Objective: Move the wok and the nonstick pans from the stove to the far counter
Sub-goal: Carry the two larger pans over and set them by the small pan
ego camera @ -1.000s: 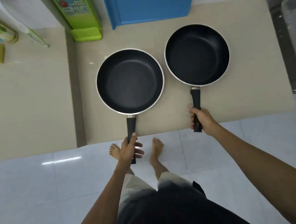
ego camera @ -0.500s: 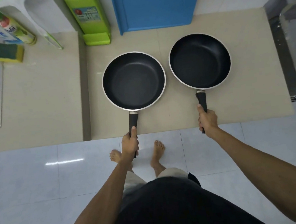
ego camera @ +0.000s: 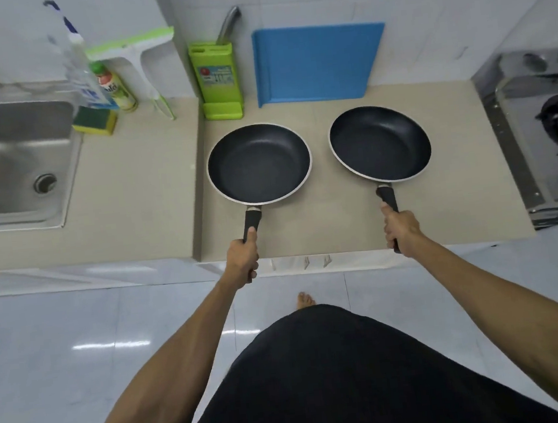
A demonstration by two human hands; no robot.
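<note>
Two black nonstick pans with pale rims are over the beige counter [ego camera: 334,226]. My left hand [ego camera: 241,260] grips the black handle of the left pan [ego camera: 258,163], thumb along the top. My right hand [ego camera: 401,229] is closed around the handle of the right pan [ego camera: 380,143], which looks slightly tilted. Both handles point toward me over the counter's front edge. Whether the pans rest on the counter or hover just above it is unclear. The stove [ego camera: 552,134] is at the far right with one burner showing. No wok is in view.
A steel sink [ego camera: 7,164] lies at the left, with a sponge [ego camera: 94,122], bottles and a squeegee behind it. A green knife holder [ego camera: 217,80] and a blue cutting board [ego camera: 317,62] lean on the back wall. White tiled floor below.
The view has pulled back and tilted up, so the sink, back wall and stove now show. Both hands keep their grip, and the pans sit wider apart in the view.
</note>
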